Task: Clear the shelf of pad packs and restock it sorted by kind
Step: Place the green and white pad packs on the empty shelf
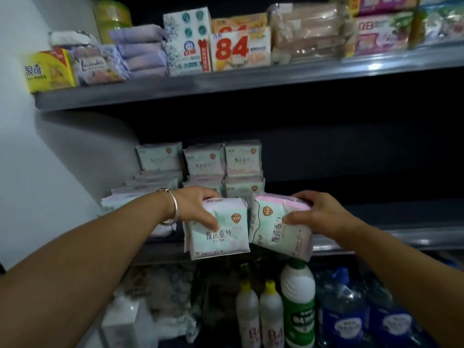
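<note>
Here, each hand (194, 205) around a pad pack (218, 232).

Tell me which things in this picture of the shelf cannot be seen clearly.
- Head view: the stacked pad packs behind are partly hidden by the left hand and the held packs.
- The right part of the middle shelf is too dark to read.
- The blue bottles are cut by the bottom edge.
</note>
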